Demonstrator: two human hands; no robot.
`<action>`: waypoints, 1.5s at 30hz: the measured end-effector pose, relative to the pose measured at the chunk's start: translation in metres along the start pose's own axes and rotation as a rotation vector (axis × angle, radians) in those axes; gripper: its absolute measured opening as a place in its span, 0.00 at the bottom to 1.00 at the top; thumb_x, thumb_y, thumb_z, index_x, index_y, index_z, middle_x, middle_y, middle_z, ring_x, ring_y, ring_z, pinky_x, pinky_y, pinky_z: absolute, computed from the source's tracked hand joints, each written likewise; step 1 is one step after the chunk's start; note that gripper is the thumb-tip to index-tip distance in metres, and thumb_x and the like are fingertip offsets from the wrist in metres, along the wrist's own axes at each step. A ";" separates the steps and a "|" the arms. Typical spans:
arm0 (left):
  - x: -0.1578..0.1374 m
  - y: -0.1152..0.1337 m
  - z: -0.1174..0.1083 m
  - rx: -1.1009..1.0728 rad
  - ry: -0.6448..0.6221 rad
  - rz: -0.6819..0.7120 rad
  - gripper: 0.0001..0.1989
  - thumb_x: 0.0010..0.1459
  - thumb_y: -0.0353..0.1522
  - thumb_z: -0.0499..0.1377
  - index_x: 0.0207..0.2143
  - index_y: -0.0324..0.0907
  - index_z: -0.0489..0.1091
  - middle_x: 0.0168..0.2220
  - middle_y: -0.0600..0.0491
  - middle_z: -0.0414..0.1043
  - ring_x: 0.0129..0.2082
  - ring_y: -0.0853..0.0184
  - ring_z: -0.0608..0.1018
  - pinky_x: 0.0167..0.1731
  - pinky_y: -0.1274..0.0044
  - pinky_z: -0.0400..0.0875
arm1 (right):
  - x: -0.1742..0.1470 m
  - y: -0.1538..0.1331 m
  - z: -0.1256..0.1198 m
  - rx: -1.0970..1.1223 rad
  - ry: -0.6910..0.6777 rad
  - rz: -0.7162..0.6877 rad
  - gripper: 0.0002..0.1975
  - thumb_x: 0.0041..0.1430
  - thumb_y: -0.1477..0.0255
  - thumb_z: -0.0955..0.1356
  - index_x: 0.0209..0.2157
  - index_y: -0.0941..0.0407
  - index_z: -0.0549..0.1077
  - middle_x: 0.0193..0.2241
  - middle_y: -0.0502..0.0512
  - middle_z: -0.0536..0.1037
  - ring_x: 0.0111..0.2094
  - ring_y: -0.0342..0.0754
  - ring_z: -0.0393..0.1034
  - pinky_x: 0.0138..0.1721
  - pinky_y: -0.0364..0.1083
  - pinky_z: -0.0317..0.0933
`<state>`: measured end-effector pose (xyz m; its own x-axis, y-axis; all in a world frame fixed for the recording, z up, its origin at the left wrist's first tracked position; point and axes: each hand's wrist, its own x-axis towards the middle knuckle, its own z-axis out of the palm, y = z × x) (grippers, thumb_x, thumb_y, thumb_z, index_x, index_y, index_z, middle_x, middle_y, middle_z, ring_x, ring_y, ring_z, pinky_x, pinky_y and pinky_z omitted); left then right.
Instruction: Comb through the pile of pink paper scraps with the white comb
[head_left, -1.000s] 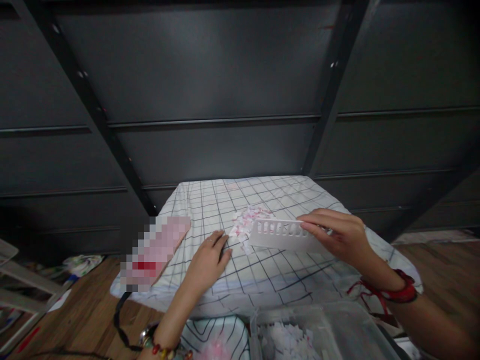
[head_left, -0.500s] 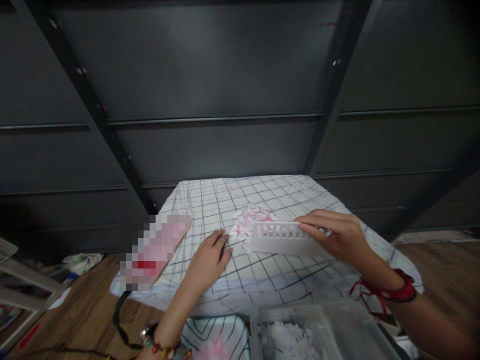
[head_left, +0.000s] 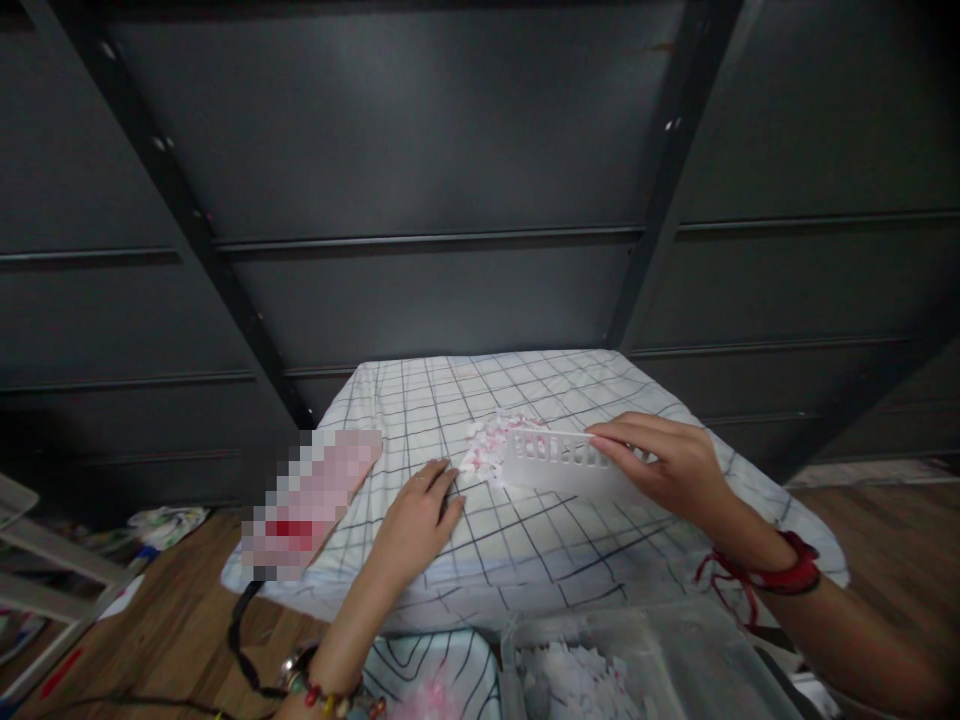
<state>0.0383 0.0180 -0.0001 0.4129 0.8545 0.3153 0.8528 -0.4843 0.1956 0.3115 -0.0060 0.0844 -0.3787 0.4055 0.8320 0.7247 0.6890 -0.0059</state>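
Observation:
My right hand pinches the upper right edge of a white slotted plastic panel, thumb and fingers closed on it. The panel stands on edge, with a row of oval openings along its top. Just behind and left of it lies a loose heap of white and pink paper scraps, partly hidden by the panel. On the checked cloth, my left hand rests palm down, fingers stretched out and holding nothing. Its fingertips are close to the left side of the heap.
Left on the cloth lies a pixelated pinkish flat object with a black strap. In front stand a striped tray with pink bits and a clear plastic box with white scraps. A dark panelled wall rises behind.
My right hand has lifted slightly and moved away from me with the slotted panel, pressing nearer the scraps and covering more of them. The left hand has stayed in place.

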 end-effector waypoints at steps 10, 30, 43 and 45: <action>0.001 0.000 -0.001 0.002 -0.017 -0.003 0.18 0.60 0.35 0.48 0.50 0.36 0.64 0.54 0.44 0.62 0.55 0.59 0.64 0.53 0.66 0.61 | 0.002 0.000 0.002 -0.022 -0.010 0.005 0.05 0.55 0.76 0.65 0.27 0.57 0.72 0.21 0.50 0.76 0.23 0.40 0.70 0.24 0.38 0.63; -0.002 0.000 0.000 -0.022 0.018 -0.008 0.17 0.59 0.35 0.49 0.49 0.38 0.65 0.53 0.44 0.63 0.53 0.59 0.66 0.53 0.66 0.62 | 0.001 0.002 -0.002 -0.034 -0.023 0.012 0.05 0.54 0.76 0.65 0.28 0.56 0.72 0.22 0.50 0.76 0.23 0.40 0.70 0.23 0.39 0.62; -0.001 0.001 -0.003 -0.023 -0.027 -0.021 0.18 0.59 0.35 0.49 0.49 0.36 0.64 0.54 0.43 0.62 0.55 0.59 0.64 0.54 0.66 0.60 | -0.001 0.007 -0.005 -0.110 -0.006 -0.008 0.04 0.54 0.76 0.65 0.27 0.57 0.72 0.22 0.52 0.76 0.23 0.42 0.70 0.24 0.40 0.63; -0.001 0.002 -0.003 -0.025 -0.026 -0.023 0.18 0.59 0.34 0.49 0.49 0.36 0.64 0.54 0.43 0.62 0.54 0.59 0.65 0.54 0.66 0.60 | 0.000 0.004 -0.004 -0.097 0.021 -0.010 0.04 0.54 0.76 0.65 0.28 0.57 0.72 0.22 0.52 0.76 0.24 0.42 0.71 0.25 0.40 0.64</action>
<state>0.0381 0.0159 0.0030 0.4020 0.8699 0.2858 0.8539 -0.4689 0.2258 0.3167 -0.0054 0.0860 -0.3750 0.3857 0.8430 0.7736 0.6312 0.0554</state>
